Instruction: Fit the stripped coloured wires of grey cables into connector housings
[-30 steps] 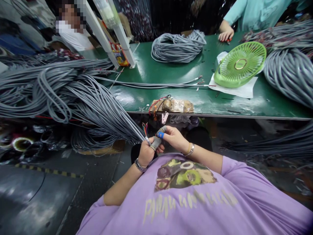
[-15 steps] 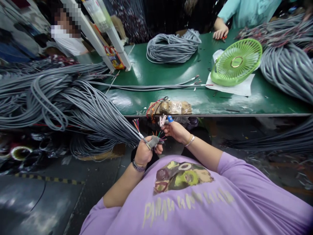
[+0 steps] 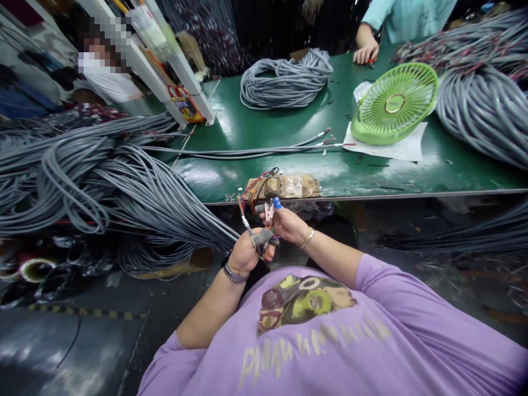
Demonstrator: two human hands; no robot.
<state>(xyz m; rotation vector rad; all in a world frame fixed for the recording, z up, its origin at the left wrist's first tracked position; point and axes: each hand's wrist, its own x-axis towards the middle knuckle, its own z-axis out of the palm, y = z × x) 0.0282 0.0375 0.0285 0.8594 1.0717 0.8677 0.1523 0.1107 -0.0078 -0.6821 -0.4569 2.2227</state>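
Left hand [image 3: 243, 254]: closed in a fist around the gathered ends of a bundle of grey cables [image 3: 136, 192]. The bundle fans out to the left, off the near edge of the green table [image 3: 289, 124], and hangs over the floor. The thumb wears a grey sleeve [image 3: 262, 237].

One cable end [image 3: 243, 212] stands up out of the fist, with its coloured inner wires bared at the top.

Right hand [image 3: 286, 224]: just right of the left hand and touching it, below the table's near edge. The fingers are bent, and one wears a blue cap [image 3: 277, 203]. The fingertips sit at a small pale clip [image 3: 269, 210] (whether they grip it cannot be told).

A taped block [image 3: 289, 187] with red wires lies directly above both hands, on the near edge of the table.

Farther on the table:
- Loose grey cables [image 3: 256, 149] lie stretched from left to right.
- A coil of grey cable [image 3: 284, 82] lies at the far middle.
- A green fan [image 3: 394, 104] leans on white paper [image 3: 388, 147] at the right.
- A heap of cable [image 3: 482, 115] lies at the far right.

A co-worker's hand [image 3: 365, 54] rests on the far edge.
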